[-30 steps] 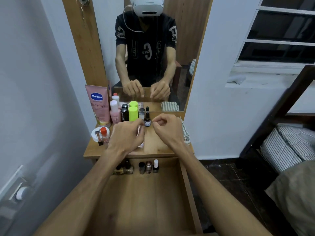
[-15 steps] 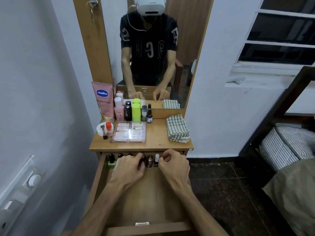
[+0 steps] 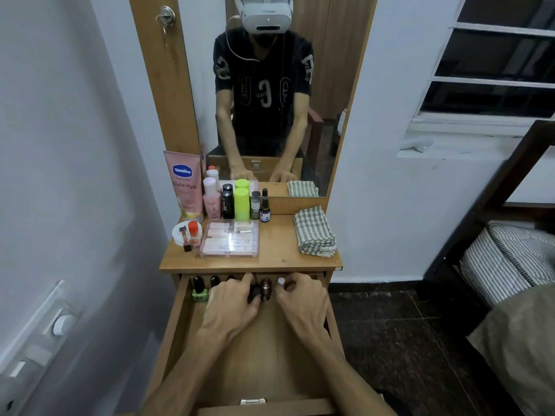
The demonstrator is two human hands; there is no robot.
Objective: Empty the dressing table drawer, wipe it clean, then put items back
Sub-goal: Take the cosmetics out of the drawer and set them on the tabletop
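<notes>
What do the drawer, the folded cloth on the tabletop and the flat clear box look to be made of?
Drawer: wood or wood-look laminate, smooth satin; grain lines and a soft sheen show.
Folded cloth: woven fabric, matte; green-and-white check, soft rolled edge.
Clear box: probably transparent plastic, glossy; its contents show through the lid.

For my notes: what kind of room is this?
Probably a bedroom: a dressing table with a mirror and cosmetic bottles, and a striped mattress on a bed frame at the right.

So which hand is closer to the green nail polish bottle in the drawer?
Left. The left hand sits just right of the green nail polish bottle; the right hand is farther right, by the white-capped bottle.
</notes>
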